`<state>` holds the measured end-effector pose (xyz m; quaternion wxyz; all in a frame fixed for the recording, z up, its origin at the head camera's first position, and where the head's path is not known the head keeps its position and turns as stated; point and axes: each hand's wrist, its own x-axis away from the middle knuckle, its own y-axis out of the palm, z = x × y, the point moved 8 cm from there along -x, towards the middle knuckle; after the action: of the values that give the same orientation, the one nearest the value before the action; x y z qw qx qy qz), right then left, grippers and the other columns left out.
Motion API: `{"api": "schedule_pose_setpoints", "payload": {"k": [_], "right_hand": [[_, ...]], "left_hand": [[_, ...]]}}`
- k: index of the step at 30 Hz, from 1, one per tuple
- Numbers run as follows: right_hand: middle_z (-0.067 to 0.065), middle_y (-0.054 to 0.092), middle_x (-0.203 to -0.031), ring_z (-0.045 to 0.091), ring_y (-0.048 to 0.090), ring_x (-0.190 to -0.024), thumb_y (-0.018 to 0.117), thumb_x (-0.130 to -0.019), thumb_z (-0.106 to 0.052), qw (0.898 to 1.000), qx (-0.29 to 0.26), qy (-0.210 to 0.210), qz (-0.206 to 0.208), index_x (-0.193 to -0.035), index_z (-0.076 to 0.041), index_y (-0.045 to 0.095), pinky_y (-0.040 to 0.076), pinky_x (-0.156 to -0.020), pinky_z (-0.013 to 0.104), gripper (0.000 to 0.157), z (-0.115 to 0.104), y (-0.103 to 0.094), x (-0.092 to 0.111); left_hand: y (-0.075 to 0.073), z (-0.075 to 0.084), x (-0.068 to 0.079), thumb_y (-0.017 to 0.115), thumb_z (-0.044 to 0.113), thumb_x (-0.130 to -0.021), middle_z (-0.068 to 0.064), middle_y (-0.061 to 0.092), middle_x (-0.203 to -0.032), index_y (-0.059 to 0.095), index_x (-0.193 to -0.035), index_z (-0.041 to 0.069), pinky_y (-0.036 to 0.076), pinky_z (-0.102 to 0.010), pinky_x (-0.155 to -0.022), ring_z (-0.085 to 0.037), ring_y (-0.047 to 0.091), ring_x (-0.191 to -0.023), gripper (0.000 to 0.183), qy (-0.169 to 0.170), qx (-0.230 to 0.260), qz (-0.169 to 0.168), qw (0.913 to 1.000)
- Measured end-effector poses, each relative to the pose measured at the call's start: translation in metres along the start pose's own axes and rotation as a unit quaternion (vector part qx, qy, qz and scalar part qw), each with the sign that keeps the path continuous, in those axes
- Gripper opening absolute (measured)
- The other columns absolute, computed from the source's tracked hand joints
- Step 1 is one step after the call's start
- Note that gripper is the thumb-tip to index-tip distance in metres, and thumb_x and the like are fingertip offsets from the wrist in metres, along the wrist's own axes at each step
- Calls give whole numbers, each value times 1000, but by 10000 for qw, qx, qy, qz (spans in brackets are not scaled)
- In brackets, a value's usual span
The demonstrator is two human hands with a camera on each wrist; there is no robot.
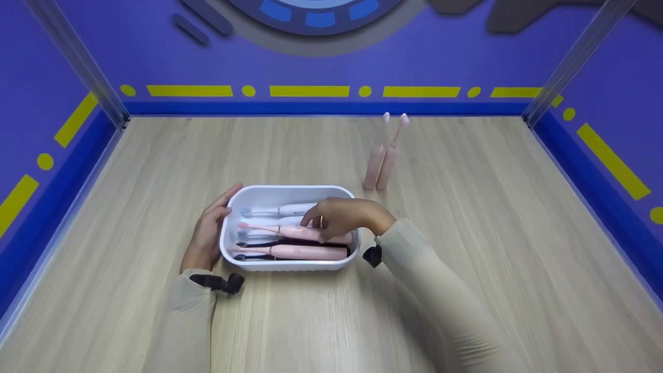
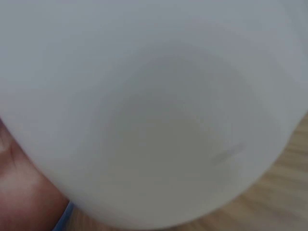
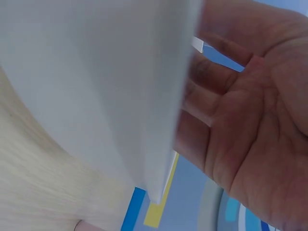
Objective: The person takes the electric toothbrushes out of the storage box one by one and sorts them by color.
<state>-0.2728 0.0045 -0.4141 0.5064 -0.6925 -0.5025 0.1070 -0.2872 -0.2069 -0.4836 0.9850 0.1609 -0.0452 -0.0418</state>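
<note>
A white plastic bin (image 1: 290, 267) holds several electric toothbrushes. My left hand (image 1: 204, 235) rests against its left end, fingers extended along the outside wall and thumb tip at the rim. In the left wrist view, the bin's wall (image 2: 159, 120) fills most of the frame beside my palm. My right hand (image 1: 339, 217) reaches in over the right rim, its fingertips gripping a pink toothbrush (image 1: 298, 232) by the handle. A second pink toothbrush (image 1: 308, 252) lies along the near side. White toothbrushes (image 1: 295, 210) lie toward the back, and dark handles show between the pink ones.
Two pink electric toothbrushes (image 1: 387, 168) stand upright side by side on the wooden table (image 1: 466, 207), behind and right of the bin. Blue-purple panels (image 1: 321, 72) with yellow marks enclose the table at the back and both sides.
</note>
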Motion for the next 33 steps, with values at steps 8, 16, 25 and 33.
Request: {"api": "schedule_pose_setpoints", "payload": {"k": [8, 16, 25, 33], "right_hand": [[12, 68, -106, 21, 65, -96, 65, -85, -5, 9994, -99, -248, 239, -127, -6, 61, 51, -86, 30, 42, 0, -5, 4], [10, 69, -104, 20, 65, -95, 64, -85, -4, 9981, -201, -368, 446, -128, -5, 59, 51, -85, 28, 44, 2, -10, 8], [11, 69, -105, 22, 65, -97, 64, -85, -4, 9936, -517, -552, 836, -126, -3, 60, 52, -87, 30, 42, 4, -17, 13], [11, 67, -106, 21, 63, -98, 63, -85, -2, 9904, -695, -626, 1014, -126, -3, 60, 53, -88, 37, 42, 5, -20, 15]], "left_hand": [[0, 0, 0, 26, -1, -91, -2, 26, -159, 32, -149, 4, 13, -29, -121, -12, 19, -147, 58, -1, -71, 40, 10000], [2, -1, 0, 24, -3, -92, -3, 24, -160, 29, -150, 3, 15, -29, -121, -13, 21, -146, 59, -112, 287, -30, 9995], [1, -1, 0, 24, -2, -92, -3, 23, -160, 28, -150, 4, 14, -29, -121, -14, 19, -147, 59, -125, 196, -10, 9997], [-1, -3, 1, 24, 0, -92, 1, 24, -160, 31, -150, 9, 13, -29, -121, -11, 19, -147, 60, -231, -187, 67, 9995]]}}
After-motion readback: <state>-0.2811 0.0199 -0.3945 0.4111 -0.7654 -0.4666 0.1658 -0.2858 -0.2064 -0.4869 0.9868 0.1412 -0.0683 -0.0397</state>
